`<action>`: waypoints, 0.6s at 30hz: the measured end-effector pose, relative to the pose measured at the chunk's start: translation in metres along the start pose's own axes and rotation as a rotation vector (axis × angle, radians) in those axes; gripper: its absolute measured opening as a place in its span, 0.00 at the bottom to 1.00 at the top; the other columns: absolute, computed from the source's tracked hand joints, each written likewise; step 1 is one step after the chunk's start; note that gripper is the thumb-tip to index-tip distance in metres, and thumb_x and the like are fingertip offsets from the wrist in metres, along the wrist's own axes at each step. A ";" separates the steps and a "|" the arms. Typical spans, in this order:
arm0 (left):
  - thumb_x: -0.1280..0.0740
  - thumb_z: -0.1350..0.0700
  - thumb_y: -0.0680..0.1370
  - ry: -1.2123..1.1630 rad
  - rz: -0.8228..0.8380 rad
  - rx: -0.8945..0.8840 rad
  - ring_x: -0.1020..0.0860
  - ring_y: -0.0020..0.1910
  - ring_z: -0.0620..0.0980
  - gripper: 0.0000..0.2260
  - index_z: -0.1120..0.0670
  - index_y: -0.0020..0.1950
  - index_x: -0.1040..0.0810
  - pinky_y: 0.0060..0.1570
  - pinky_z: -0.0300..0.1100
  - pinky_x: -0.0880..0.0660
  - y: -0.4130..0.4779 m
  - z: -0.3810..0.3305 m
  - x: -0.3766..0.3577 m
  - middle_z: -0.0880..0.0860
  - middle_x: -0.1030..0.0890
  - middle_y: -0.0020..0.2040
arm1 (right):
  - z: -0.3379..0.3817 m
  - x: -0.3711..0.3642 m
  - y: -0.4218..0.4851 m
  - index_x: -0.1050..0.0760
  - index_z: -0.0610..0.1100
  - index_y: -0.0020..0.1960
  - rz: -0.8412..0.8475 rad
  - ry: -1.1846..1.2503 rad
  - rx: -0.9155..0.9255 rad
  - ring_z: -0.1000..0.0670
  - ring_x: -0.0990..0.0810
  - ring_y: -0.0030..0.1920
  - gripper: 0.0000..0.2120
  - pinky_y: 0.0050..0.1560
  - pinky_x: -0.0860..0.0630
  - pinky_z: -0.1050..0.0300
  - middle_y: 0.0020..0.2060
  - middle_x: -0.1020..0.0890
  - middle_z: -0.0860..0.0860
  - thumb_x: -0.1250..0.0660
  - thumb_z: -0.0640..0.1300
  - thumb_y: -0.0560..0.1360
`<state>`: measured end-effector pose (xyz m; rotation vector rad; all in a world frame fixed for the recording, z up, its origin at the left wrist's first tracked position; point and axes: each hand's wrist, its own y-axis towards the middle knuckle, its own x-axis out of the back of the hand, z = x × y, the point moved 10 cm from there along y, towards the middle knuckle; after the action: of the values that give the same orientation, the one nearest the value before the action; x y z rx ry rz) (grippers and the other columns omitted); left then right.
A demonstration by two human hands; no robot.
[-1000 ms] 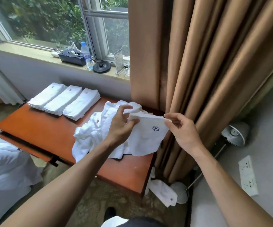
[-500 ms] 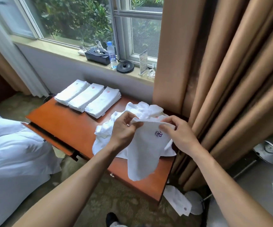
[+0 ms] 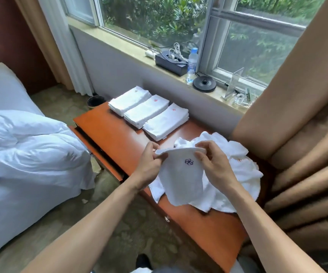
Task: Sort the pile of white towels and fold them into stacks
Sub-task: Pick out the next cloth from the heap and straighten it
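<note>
A white towel with a dark blue emblem [image 3: 180,180] hangs between my hands above the table. My left hand [image 3: 149,166] pinches its upper left corner. My right hand [image 3: 214,166] pinches the upper right corner. Under and behind it lies a loose pile of white towels [image 3: 241,174], one showing an orange emblem. Three folded stacks stand side by side at the far end of the table: the left stack [image 3: 130,99], the middle stack [image 3: 146,110] and the right stack [image 3: 166,121], the last two with red emblems on top.
The orange wooden table [image 3: 119,138] stands below a windowsill [image 3: 119,39] holding a black box, a water bottle, a kettle base and an acrylic stand. A bed with white linen [image 3: 21,154] is to the left. Brown curtains [image 3: 301,134] hang at the right.
The view has swung left, bringing the bed in. The towel has been drawn up and held taut between both hands, closer to the folded stacks.
</note>
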<state>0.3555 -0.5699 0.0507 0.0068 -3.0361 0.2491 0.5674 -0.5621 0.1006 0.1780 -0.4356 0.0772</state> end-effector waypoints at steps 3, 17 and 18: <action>0.29 0.53 0.80 -0.020 -0.069 -0.039 0.22 0.31 0.43 0.11 0.53 0.54 0.30 0.29 0.37 0.27 0.011 -0.005 0.051 0.48 0.18 0.36 | 0.008 -0.041 0.021 0.23 0.55 0.51 0.041 0.025 -0.018 0.54 0.20 0.48 0.11 0.49 0.26 0.62 0.44 0.18 0.58 0.32 0.39 0.81; 0.40 0.69 0.83 0.027 -0.449 -0.151 0.24 0.37 0.40 0.22 0.41 0.44 0.24 0.38 0.33 0.28 0.024 0.010 0.243 0.43 0.19 0.39 | 0.047 -0.240 0.094 0.17 0.53 0.51 0.411 0.275 -0.128 0.47 0.16 0.55 0.03 0.60 0.18 0.45 0.49 0.14 0.50 0.30 0.49 0.81; 0.41 0.70 0.82 0.028 -0.451 -0.146 0.24 0.38 0.41 0.23 0.42 0.43 0.23 0.39 0.33 0.27 0.029 0.013 0.250 0.43 0.19 0.39 | 0.044 -0.252 0.100 0.17 0.53 0.51 0.443 0.273 -0.136 0.47 0.16 0.55 0.03 0.61 0.19 0.45 0.49 0.14 0.50 0.30 0.50 0.81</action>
<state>0.1052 -0.5427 0.0565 0.6582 -2.9106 -0.0090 0.3104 -0.4814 0.0484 -0.0663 -0.2002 0.5000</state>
